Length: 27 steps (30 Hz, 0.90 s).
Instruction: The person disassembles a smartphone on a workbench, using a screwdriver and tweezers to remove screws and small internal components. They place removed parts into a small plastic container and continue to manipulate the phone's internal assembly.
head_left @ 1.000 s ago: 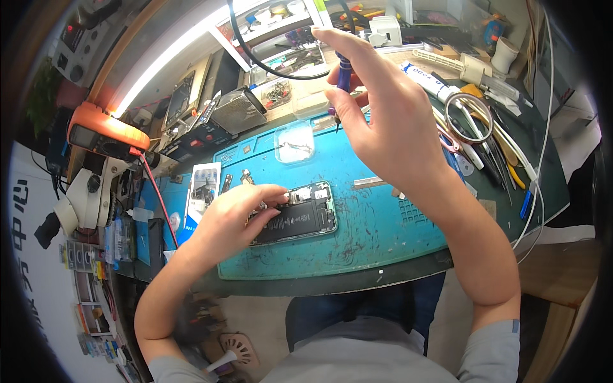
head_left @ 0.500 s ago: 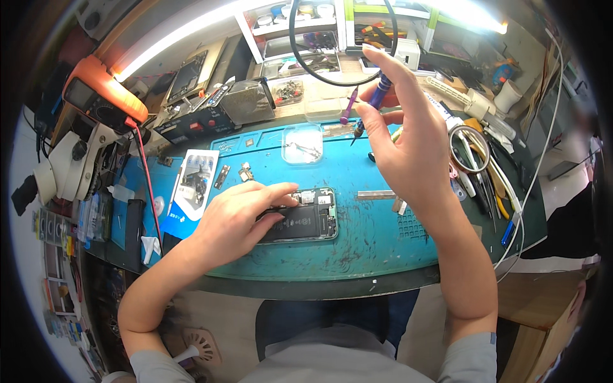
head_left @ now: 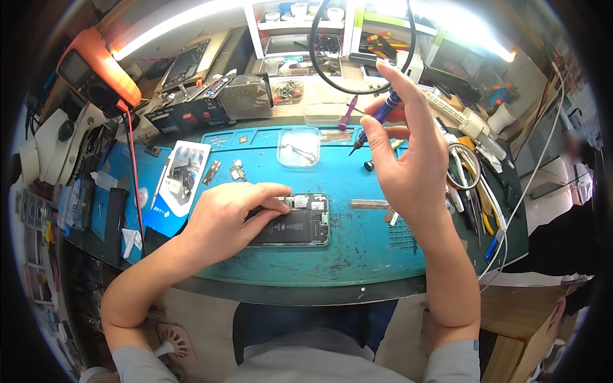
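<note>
Head view: opened phone (head_left: 294, 220) lies flat near the front middle of the blue mat (head_left: 357, 249), back off, battery and small parts exposed. Left hand (head_left: 233, 220) rests on its left half, fingers pressed down and loosely curled, thumb and forefinger reaching to the phone's top edge; hard to tell if they pinch anything. Right hand (head_left: 408, 159) is raised above the mat's right half, well apart from the phone, pinching a blue screwdriver (head_left: 377, 121) between thumb and fingers, tip pointing down-left toward the clear tray (head_left: 299, 147) at the mat's back edge.

Risks, as I judge them:
- Driver tip is sharp and the battery is bare; a slip while coming down could gouge it.
- Left fingers cover part of the phone, so the tip could land on a finger or miss the screw.
- Loose metal bits (head_left: 237, 171) and a small black part (head_left: 368, 166) sit on the mat; a sweep of either wrist could scatter them.
- Tweezers and pliers (head_left: 472, 198) crowd the mat's right edge, near the right forearm; an elbow move could knock them off.
</note>
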Each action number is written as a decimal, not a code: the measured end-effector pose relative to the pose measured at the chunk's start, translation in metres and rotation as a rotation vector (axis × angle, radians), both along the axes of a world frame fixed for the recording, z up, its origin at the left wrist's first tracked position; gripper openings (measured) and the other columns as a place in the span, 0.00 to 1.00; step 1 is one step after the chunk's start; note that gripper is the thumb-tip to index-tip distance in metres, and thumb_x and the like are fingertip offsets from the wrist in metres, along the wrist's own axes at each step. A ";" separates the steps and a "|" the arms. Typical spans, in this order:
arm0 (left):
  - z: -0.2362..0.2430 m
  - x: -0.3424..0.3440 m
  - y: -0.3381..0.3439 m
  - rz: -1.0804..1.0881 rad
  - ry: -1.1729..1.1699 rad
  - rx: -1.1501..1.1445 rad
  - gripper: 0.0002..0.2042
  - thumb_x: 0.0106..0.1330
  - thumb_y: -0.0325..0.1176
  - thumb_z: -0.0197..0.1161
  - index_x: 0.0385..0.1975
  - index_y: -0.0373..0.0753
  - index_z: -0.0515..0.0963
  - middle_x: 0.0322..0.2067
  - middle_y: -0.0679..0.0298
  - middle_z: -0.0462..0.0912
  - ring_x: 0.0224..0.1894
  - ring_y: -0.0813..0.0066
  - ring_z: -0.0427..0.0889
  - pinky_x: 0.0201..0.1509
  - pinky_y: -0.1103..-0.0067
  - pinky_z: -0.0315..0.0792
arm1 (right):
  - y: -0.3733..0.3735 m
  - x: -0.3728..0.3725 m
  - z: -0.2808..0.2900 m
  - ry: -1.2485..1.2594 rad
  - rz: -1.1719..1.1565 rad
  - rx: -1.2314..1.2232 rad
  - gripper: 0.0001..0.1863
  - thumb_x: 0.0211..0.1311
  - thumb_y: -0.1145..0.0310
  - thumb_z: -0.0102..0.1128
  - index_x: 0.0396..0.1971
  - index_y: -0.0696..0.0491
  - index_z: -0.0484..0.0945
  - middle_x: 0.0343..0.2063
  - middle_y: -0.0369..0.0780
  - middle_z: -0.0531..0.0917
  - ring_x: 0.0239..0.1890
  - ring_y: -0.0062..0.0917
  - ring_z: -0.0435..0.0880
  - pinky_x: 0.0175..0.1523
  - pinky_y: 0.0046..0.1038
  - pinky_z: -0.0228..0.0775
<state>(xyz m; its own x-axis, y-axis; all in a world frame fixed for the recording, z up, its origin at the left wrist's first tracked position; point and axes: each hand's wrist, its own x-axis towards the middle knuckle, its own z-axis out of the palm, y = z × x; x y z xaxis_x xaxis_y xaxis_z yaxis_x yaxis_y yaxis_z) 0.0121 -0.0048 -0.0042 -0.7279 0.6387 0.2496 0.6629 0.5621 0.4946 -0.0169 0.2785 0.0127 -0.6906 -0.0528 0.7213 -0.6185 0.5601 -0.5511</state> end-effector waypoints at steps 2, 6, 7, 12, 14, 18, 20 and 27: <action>0.001 0.000 0.000 -0.009 0.005 -0.017 0.22 0.65 0.19 0.72 0.59 0.38 0.84 0.44 0.61 0.95 0.47 0.61 0.94 0.53 0.69 0.84 | 0.000 -0.001 -0.001 0.005 0.002 0.004 0.32 0.72 0.81 0.67 0.75 0.52 0.74 0.43 0.38 0.89 0.44 0.19 0.88 0.48 0.27 0.86; 0.002 0.003 -0.003 -0.004 0.022 -0.015 0.21 0.65 0.20 0.73 0.58 0.39 0.84 0.45 0.60 0.94 0.46 0.60 0.93 0.53 0.67 0.84 | 0.002 0.002 0.004 -0.069 -0.012 -0.024 0.34 0.73 0.79 0.67 0.77 0.52 0.71 0.41 0.38 0.90 0.40 0.19 0.88 0.46 0.26 0.84; 0.001 0.004 -0.003 0.012 0.022 -0.011 0.20 0.65 0.20 0.73 0.58 0.39 0.84 0.45 0.60 0.93 0.45 0.60 0.93 0.52 0.67 0.84 | 0.001 0.005 0.006 -0.118 -0.022 -0.029 0.34 0.73 0.78 0.68 0.77 0.52 0.70 0.40 0.38 0.90 0.39 0.18 0.88 0.45 0.25 0.84; -0.010 0.002 0.004 0.007 0.168 0.068 0.19 0.66 0.21 0.73 0.57 0.38 0.84 0.44 0.58 0.92 0.44 0.58 0.91 0.51 0.65 0.83 | -0.001 0.017 0.016 -0.348 -0.049 0.103 0.26 0.69 0.74 0.68 0.67 0.57 0.79 0.32 0.40 0.89 0.27 0.25 0.87 0.36 0.32 0.79; -0.012 0.001 0.006 -0.010 0.178 0.065 0.19 0.66 0.22 0.73 0.57 0.38 0.85 0.44 0.58 0.92 0.45 0.57 0.90 0.51 0.65 0.83 | 0.000 0.025 0.022 -0.453 -0.011 0.252 0.24 0.69 0.72 0.67 0.65 0.57 0.80 0.37 0.45 0.90 0.32 0.34 0.90 0.41 0.36 0.81; -0.015 0.000 0.006 -0.004 0.121 0.084 0.18 0.66 0.21 0.72 0.57 0.38 0.85 0.44 0.58 0.92 0.46 0.56 0.90 0.52 0.65 0.82 | 0.007 0.038 -0.001 -0.427 0.058 0.512 0.24 0.69 0.71 0.68 0.63 0.56 0.79 0.46 0.48 0.86 0.45 0.47 0.90 0.50 0.42 0.84; -0.017 -0.002 0.007 0.010 0.121 0.106 0.18 0.66 0.21 0.72 0.57 0.38 0.86 0.45 0.58 0.92 0.47 0.56 0.90 0.53 0.65 0.82 | 0.009 0.045 -0.011 -0.471 0.064 0.532 0.23 0.69 0.71 0.69 0.63 0.55 0.79 0.46 0.48 0.86 0.44 0.47 0.90 0.48 0.42 0.84; -0.002 -0.010 -0.001 0.083 0.110 0.111 0.20 0.66 0.29 0.76 0.58 0.37 0.84 0.49 0.54 0.90 0.52 0.52 0.88 0.59 0.60 0.79 | 0.019 0.055 -0.019 -0.448 -0.046 0.628 0.21 0.70 0.67 0.73 0.60 0.54 0.82 0.41 0.42 0.83 0.35 0.40 0.88 0.39 0.37 0.81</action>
<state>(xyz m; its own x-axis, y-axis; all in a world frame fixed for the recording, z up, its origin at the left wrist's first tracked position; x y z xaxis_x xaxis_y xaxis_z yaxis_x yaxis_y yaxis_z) 0.0024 -0.0054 -0.0061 -0.7417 0.5413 0.3960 0.6696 0.5635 0.4839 0.0383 0.2976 -0.0058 -0.9211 -0.3236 0.2166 -0.3796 0.8702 -0.3141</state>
